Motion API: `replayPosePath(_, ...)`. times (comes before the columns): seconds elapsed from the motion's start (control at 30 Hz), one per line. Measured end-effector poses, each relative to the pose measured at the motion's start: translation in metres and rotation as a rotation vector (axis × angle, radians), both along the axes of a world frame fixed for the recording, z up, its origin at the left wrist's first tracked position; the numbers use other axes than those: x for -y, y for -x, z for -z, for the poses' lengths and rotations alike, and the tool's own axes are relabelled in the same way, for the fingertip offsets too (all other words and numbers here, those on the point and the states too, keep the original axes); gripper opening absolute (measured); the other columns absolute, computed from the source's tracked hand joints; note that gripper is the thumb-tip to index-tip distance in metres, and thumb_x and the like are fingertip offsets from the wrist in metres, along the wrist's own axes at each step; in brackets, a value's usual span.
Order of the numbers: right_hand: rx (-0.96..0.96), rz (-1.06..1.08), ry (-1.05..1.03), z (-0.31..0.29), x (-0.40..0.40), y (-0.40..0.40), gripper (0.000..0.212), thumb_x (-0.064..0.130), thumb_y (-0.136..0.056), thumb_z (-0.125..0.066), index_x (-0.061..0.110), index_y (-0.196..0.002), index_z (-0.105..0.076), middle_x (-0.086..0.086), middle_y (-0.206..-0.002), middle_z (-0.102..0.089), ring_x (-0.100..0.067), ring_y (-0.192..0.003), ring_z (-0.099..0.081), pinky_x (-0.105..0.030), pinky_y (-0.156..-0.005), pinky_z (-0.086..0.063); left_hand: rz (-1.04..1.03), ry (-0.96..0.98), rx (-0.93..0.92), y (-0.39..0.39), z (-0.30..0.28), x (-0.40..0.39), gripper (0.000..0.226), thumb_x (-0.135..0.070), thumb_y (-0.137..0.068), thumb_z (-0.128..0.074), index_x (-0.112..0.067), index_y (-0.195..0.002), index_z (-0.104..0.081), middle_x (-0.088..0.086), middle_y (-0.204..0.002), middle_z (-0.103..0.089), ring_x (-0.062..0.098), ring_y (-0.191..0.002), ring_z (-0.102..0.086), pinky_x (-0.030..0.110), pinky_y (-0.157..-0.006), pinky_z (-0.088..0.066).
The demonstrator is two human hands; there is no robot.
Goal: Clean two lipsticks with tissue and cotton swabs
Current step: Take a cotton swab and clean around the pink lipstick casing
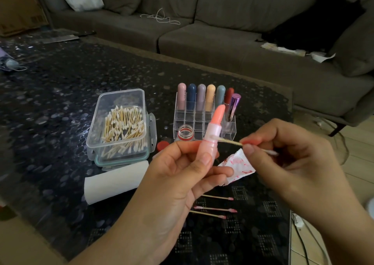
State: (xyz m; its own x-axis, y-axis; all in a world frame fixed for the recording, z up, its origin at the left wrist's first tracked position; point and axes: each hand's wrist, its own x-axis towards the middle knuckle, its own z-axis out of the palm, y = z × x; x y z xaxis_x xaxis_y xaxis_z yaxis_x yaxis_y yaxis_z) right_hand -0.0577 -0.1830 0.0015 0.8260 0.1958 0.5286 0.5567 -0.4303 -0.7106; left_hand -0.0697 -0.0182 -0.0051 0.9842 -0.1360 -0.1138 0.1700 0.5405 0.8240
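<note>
Left hand (174, 175) gripping one open lipstick (212, 135), upright, raised above the dark surface (50, 103). Right hand (283, 153) pinching one swab (232, 142), tip touching the lipstick's collar, with one stained tissue (239, 163) tucked beneath. Three used swabs (216, 209) lying below the hands. Seven capped lipsticks (202, 98) standing in one clear rack (186, 121). One box (121, 123) full of swabs, uncounted. One paper roll (115, 180) beside the box.

At centre frame our left hand (178, 175) grips an uncapped lipstick (212, 135) upright; our right hand (283, 153) pinches a cotton swab (232, 142), its tip touching the tube.
</note>
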Motion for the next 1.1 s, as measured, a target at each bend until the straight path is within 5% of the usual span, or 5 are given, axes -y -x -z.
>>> replayPosePath(0.73,-0.063,-0.012,-0.031,0.0002,-0.0027,-0.0002,0.010,0.031,-0.075,-0.059,0.021,-0.073,-0.061,-0.008,-0.056,-0.053,-0.018,-0.044,-0.041,-0.010,-0.044,-0.033,-0.024,-0.004,0.004,0.0002,-0.0001,0.0002,0.014,-0.009,-0.058,-0.063,-0.012,-0.067,-0.074,0.011,-0.073,-0.072,0.024,-0.060,-0.071,0.019,-0.051,-0.054)
replayPosePath(1.1,-0.166,-0.065,-0.092,0.0029,-0.0046,-0.0033,0.019,0.037,-0.076,-0.056,0.020,-0.074,-0.063,-0.002,-0.054,-0.052,0.000,-0.045,-0.041,-0.006,-0.045,-0.033,0.028,0.023,0.001,0.0001,-0.0004,0.0012,0.016,-0.011,-0.062,-0.061,-0.010,-0.069,-0.075,0.013,-0.075,-0.073,0.021,-0.059,-0.071,0.019,-0.050,-0.053)
